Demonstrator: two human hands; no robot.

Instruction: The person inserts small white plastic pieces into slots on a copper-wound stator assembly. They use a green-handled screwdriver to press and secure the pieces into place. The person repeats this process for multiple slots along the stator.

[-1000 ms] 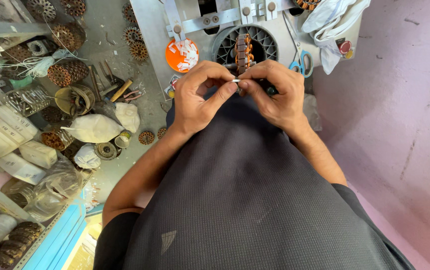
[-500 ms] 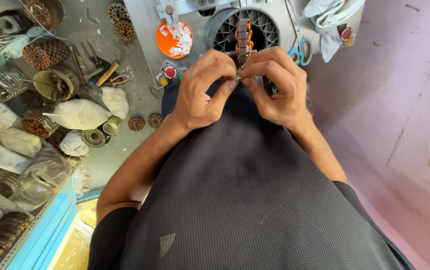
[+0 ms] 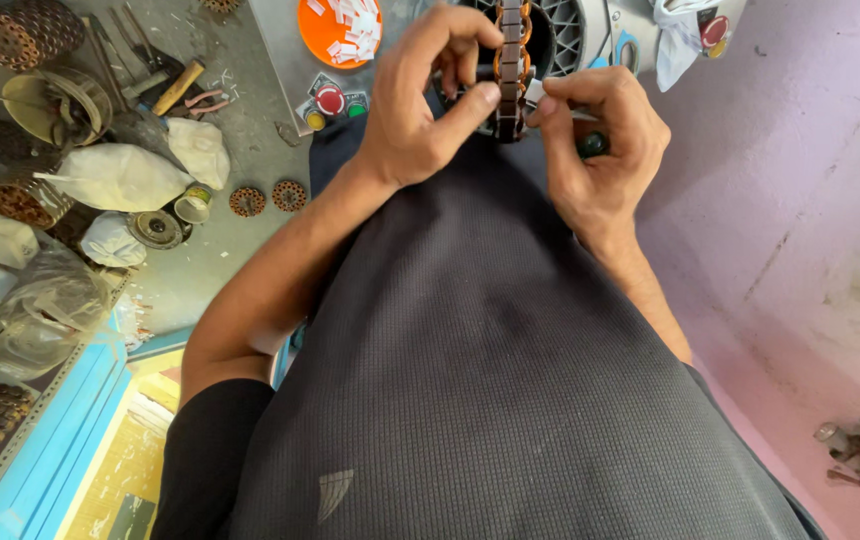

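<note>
Your left hand (image 3: pixel 420 105) and right hand (image 3: pixel 605 140) meet at twelve o'clock, fingers curled, thumbs pinching inward, both forearms bare and angled together.

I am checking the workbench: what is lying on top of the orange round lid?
On the orange lid lies a heap of small white slips. The frame's top edge cuts off the lid's far part, so anything there is unseen. Both hands work to its right.

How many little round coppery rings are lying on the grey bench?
2: one ring and a second ring lie side by side, left of the left hand's wrist. Others may be hidden.
</note>
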